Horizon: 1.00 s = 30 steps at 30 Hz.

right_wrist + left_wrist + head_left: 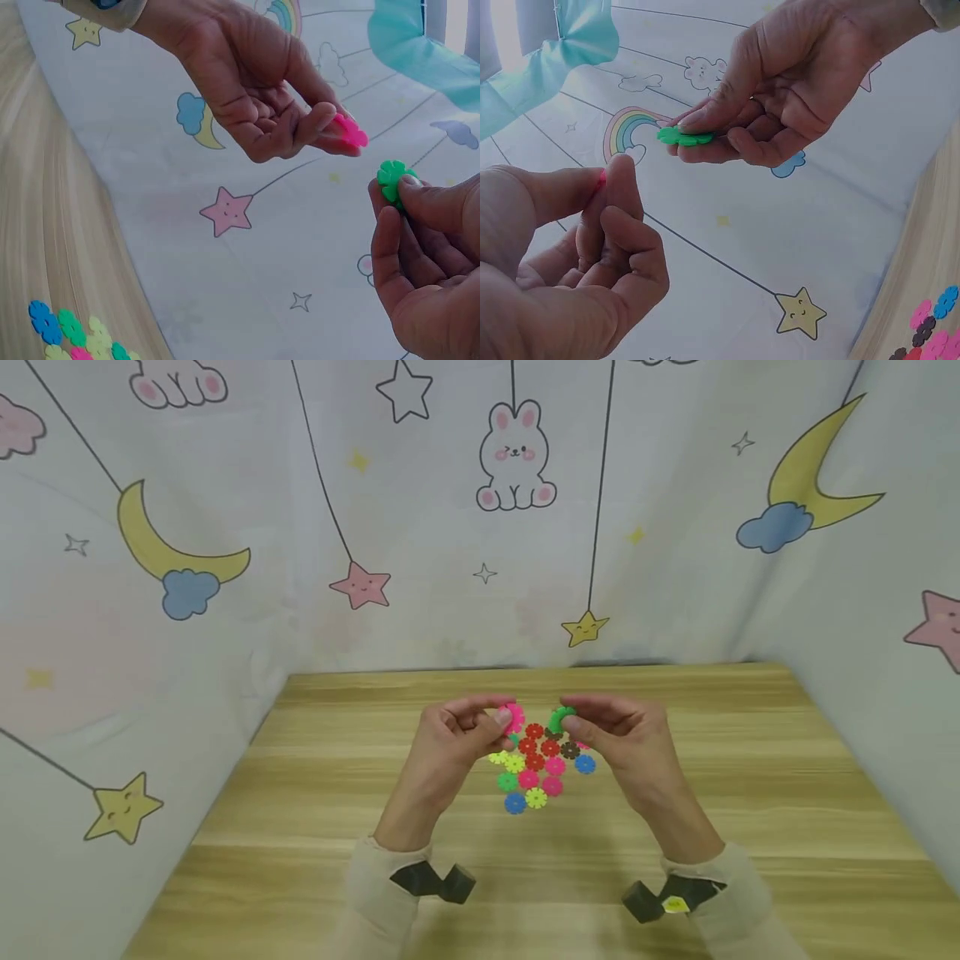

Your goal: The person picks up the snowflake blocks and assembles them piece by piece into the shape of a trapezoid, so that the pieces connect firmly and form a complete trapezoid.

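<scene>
My left hand (450, 747) pinches a pink notched disc (514, 718) between thumb and fingers, raised above the table. Opposite it, my right hand (633, 752) pinches a green notched disc (560, 720). A gap separates the two discs. In the left wrist view the green disc (685, 136) lies nearly edge-on under the thumb, and only a sliver of the pink one (601, 180) shows. The right wrist view has the pink disc (349, 131) at the fingertips and the green disc (391, 180) facing the camera.
Below and between the hands, several flat notched discs lie grouped on the wooden table (300, 793), among them a blue one (514, 803), a yellow one (536, 797) and a red one (534, 762). A patterned white curtain (435, 527) stands behind and at both sides.
</scene>
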Available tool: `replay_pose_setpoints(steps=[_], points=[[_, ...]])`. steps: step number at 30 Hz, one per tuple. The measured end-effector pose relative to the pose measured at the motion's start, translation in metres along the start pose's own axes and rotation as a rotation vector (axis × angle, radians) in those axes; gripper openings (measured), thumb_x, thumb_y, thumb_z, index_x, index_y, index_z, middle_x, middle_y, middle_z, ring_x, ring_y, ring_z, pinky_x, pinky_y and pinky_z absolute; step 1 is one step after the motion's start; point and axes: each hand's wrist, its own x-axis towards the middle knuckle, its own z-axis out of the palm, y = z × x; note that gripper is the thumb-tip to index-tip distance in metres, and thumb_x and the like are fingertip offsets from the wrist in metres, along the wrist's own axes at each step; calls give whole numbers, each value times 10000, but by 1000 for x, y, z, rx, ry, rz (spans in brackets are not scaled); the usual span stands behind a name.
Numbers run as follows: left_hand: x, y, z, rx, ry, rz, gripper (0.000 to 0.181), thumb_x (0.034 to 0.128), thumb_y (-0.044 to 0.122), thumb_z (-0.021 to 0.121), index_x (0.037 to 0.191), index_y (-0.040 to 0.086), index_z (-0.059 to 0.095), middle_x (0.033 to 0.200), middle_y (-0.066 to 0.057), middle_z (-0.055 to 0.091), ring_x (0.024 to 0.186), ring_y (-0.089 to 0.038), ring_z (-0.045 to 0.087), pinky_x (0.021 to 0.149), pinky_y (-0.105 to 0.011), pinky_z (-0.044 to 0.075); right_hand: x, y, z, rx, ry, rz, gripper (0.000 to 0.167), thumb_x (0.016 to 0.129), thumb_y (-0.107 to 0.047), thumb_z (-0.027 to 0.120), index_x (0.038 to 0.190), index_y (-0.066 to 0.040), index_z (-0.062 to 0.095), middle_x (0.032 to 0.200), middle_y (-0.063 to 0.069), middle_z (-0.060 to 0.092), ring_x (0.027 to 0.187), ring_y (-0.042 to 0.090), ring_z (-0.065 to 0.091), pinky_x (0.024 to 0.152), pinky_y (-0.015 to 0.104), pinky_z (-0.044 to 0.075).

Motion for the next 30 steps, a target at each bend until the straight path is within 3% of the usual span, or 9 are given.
replay_pose_setpoints(steps=[4,10,21,25,30], points=[[-2,-1,4,15,-31,-8,315,1029,31,681,1308,-116,681,742,31,678,691,-96,749,818,-281,667,-2,2,6,50,2,13,199,959,54,750,1155,86,769,946,-59,838,745,73,776,715,276,665],[-3,-3,12,38,-86,-28,320,1035,43,675,1310,-121,672,746,38,688,689,-97,764,822,-278,668,-7,-1,5,21,48,-25,161,948,76,748,1101,62,798,947,-34,843,731,113,782,709,289,666],[-5,-3,12,2,-71,-33,278,1023,6,671,1242,-164,670,753,23,705,654,-93,724,779,-255,663,-5,2,11,-8,-51,-86,137,925,77,775,1059,65,796,923,-56,828,718,91,744,680,235,633],[-4,-7,17,-33,-86,-47,263,1023,-11,663,1227,-178,666,772,14,726,664,-91,730,758,-245,658,-6,5,12,-55,-18,-66,74,924,55,786,995,71,774,882,-81,797,710,93,720,680,222,626],[-2,-10,22,-47,-89,-56,250,1016,-23,663,1206,-185,671,788,-2,750,639,-88,726,731,-235,651,-7,6,16,-126,46,-57,58,896,150,761,903,105,725,816,-96,758,676,84,700,662,208,617]])
